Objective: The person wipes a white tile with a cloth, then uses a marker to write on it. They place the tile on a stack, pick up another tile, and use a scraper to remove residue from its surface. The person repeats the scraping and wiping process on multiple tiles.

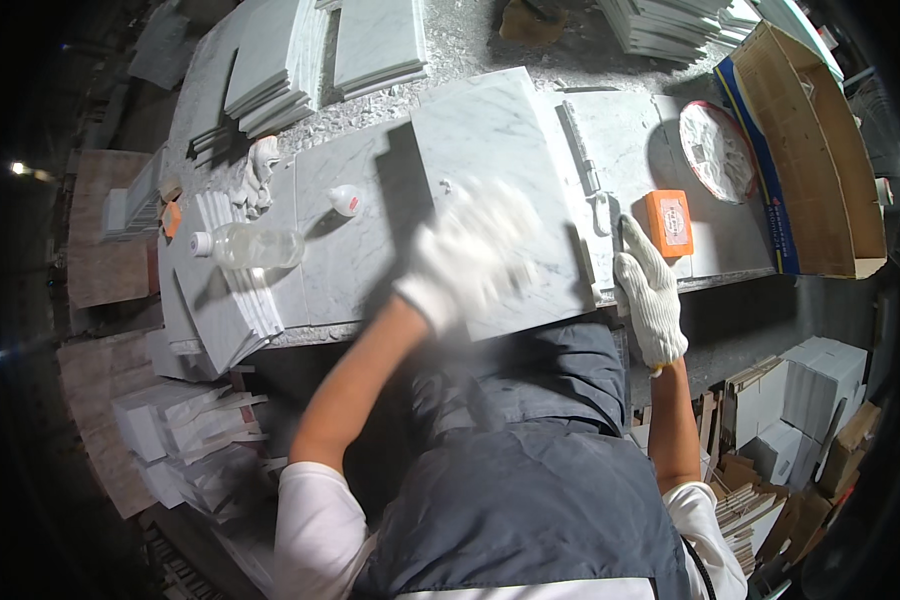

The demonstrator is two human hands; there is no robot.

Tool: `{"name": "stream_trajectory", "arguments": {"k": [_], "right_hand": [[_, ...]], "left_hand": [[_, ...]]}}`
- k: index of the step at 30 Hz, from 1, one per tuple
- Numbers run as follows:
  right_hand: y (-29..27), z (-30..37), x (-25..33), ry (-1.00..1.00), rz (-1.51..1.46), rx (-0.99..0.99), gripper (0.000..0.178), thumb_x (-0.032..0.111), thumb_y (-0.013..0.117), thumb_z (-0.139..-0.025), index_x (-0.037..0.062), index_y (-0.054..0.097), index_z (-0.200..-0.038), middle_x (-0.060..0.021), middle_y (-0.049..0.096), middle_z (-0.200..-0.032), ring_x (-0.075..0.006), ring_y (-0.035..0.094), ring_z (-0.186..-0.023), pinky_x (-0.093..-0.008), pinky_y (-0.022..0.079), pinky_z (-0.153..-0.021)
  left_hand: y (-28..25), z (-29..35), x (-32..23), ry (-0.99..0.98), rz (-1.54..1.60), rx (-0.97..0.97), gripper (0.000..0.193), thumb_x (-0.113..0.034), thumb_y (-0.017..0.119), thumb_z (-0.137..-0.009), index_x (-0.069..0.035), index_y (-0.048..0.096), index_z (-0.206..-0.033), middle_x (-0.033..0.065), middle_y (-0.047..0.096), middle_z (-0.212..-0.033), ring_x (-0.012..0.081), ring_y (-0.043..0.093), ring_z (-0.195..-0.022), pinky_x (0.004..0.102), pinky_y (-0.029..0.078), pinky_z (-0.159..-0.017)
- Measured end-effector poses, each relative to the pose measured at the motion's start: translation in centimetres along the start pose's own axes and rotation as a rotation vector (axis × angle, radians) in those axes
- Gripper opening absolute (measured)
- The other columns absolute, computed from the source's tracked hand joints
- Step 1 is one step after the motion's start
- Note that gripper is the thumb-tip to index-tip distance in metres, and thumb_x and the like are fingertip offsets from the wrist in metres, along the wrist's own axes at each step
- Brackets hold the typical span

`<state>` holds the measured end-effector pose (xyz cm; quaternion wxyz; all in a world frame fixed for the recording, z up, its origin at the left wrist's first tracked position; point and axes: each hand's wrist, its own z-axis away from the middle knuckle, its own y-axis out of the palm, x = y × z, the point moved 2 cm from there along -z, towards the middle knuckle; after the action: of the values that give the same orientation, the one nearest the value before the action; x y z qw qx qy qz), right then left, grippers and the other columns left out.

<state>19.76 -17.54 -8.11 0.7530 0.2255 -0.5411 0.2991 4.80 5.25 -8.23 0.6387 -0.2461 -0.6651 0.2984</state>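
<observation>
A pale grey-veined marble slab (pixel 490 130) lies on the worktable in front of me. Over its face is my left hand (pixel 470 255), in a white knitted glove; motion smears its fingers, so whether it holds anything is unclear. My right hand (pixel 651 305), gloved the same way, rests beside the slab's right side with its fingers stretched forward, and I see nothing held in it. Just right of those fingers stands an orange block-shaped pack (pixel 668 223) with a pale label. A thin, light-coloured tool (pixel 602 212) lies ahead of the right fingertips.
To the left are a clear bottle (pixel 260 246) on its side, a small white plastic piece (pixel 344 200) and a crumpled white glove (pixel 260 172). A red-rimmed dish (pixel 718 150) of white material sits by an open cardboard box (pixel 810 150). Stacked slabs (pixel 275 60) stand at the back.
</observation>
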Motion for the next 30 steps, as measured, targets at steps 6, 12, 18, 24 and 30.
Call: {"name": "stream_trajectory", "arguments": {"k": [6,12,18,24,30], "right_hand": [[-1.0,2.4,-0.4,0.041,0.005,-0.098,0.061,0.019,0.061,-0.101,0.0039,0.038,-0.156,0.0028,0.056,-0.087,-0.0029,0.042,-0.062,-0.0184,0.037,-0.051],[1.1,2.8,0.0,-0.016,0.014,-0.02,0.061,0.015,0.063,-0.097,0.0011,0.043,-0.153,-0.005,0.059,-0.112,-0.0076,0.052,-0.085,-0.023,0.043,-0.075],[4.4,4.1,2.2,-0.169,0.137,0.296,0.059,0.001,0.067,-0.093,0.0031,0.049,-0.149,-0.0012,0.068,-0.101,-0.0074,0.058,-0.083,-0.022,0.049,-0.073],[4.8,5.0,3.2,-0.283,0.467,0.297,0.059,0.001,0.072,-0.087,0.0061,0.055,-0.143,-0.0086,0.072,-0.091,-0.0223,0.067,-0.087,-0.0329,0.053,-0.081],[0.5,3.9,3.4,-0.299,0.665,0.12,0.023,0.008,0.071,-0.092,0.0043,0.073,-0.115,-0.0084,0.068,-0.095,-0.0186,0.064,-0.085,-0.0299,0.051,-0.079]], "left_hand": [[1.7,-0.1,6.2,-0.707,0.876,-0.205,0.061,-0.049,0.052,-0.101,-0.006,0.054,-0.143,0.0188,0.052,-0.149,0.0349,0.04,-0.145,0.0472,0.026,-0.122],[-5.8,3.3,-2.3,-0.43,1.14,-0.386,0.044,-0.036,0.063,-0.098,-0.006,0.065,-0.13,0.014,0.061,-0.134,0.0307,0.055,-0.129,0.0447,0.04,-0.114],[-9.8,2.9,-2.1,-0.918,2.111,-0.21,0.038,-0.033,0.07,-0.098,0.0,0.067,-0.118,0.0109,0.068,-0.111,0.0157,0.063,-0.096,0.0293,0.052,-0.085],[-9.9,3.2,-0.9,-0.907,2.254,0.371,0.025,-0.019,0.062,-0.101,0.002,0.067,-0.111,0.0057,0.07,-0.086,0.0093,0.063,-0.069,0.0245,0.053,-0.065],[-9.6,4.4,0.8,-0.226,1.133,-0.229,0.018,-0.013,0.061,-0.1,0.003,0.069,-0.098,0.008,0.069,-0.083,0.0107,0.064,-0.069,0.0275,0.053,-0.064]]}}
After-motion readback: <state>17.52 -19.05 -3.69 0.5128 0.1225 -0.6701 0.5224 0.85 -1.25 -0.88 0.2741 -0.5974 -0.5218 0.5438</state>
